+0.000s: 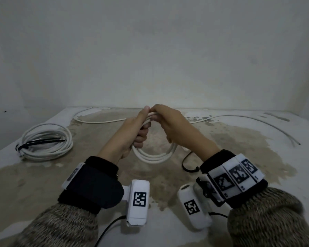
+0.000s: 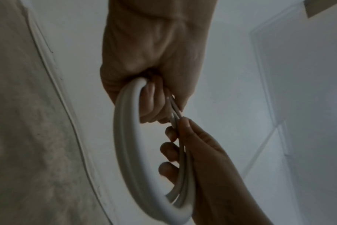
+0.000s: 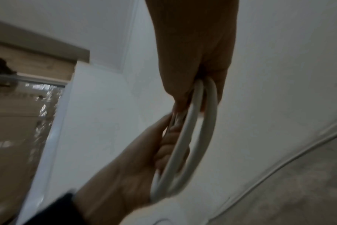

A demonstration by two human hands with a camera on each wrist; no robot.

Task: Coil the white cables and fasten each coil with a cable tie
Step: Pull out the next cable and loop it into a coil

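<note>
Coil (image 1: 48, 139) w/ black tie (image 1: 41, 141) is lying far left on the table (image 1: 239, 139), done by the look of it. Left hand (image 1: 132, 132) is gripping the second coil (image 1: 155, 155) above the table, fingers curled tight round the loops; right hand (image 1: 169, 122) is pinching the same bundle at the top, fingers closed on it. Loose cable (image 1: 248, 120) is trailing off to the right, so step in hand is probably coiling no. 2. Next: pulling in the slack, then picking up the spare tie (image 1: 185, 166) lying just right of the coil
</note>
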